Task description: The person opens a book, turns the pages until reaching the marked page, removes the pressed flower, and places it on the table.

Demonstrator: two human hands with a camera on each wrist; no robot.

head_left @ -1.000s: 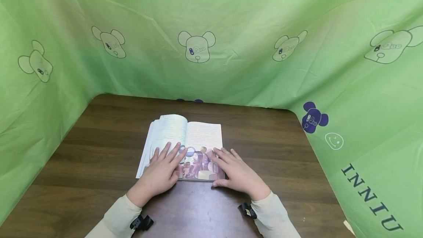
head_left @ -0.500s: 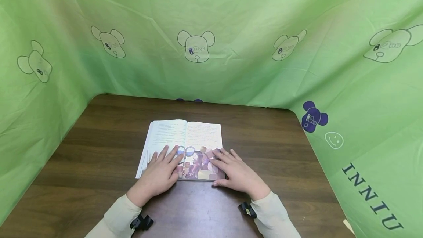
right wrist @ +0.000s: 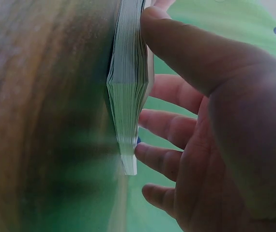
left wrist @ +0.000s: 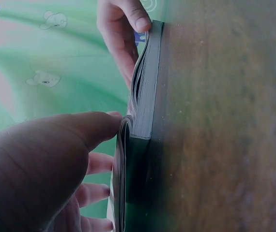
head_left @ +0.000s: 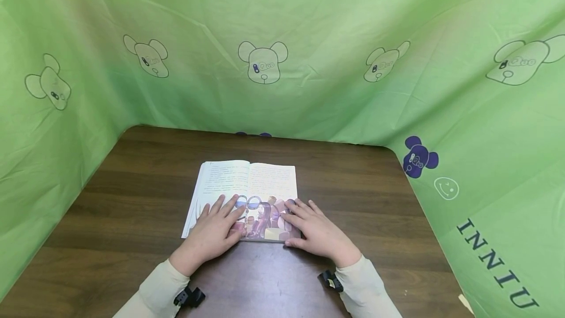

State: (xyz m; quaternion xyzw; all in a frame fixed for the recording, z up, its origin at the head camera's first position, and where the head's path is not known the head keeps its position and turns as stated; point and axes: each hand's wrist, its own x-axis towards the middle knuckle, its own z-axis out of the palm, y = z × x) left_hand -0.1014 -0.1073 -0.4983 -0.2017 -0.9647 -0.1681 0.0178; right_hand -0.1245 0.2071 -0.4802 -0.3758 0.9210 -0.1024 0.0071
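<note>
An open book [head_left: 272,180] lies flat on the brown wooden table, text across its upper half and a purple-pink picture along the lower part. My left hand [head_left: 210,233] rests on the lower left page with fingers spread, its thumb by the bottom edge near the spine. On the lower right corner lies my right hand [head_left: 319,232], fingers straight on the page and thumb at the bottom edge. The right wrist view shows the thick page block [right wrist: 128,82] of the book beside the thumb. In the left wrist view, the left thumb [left wrist: 97,126] touches the book near the fold.
The wooden table [head_left: 375,200] reaches back to a green curtain [head_left: 318,28] printed with bear heads, which encloses the back and both sides. Black wrist cameras sit at both cuffs, one strap [head_left: 189,297] on the left.
The raised left-hand page has settled flat. My left fingers have drawn slightly down the page, and the left thumb has shifted right towards the spine. The right hand has stayed in place.
</note>
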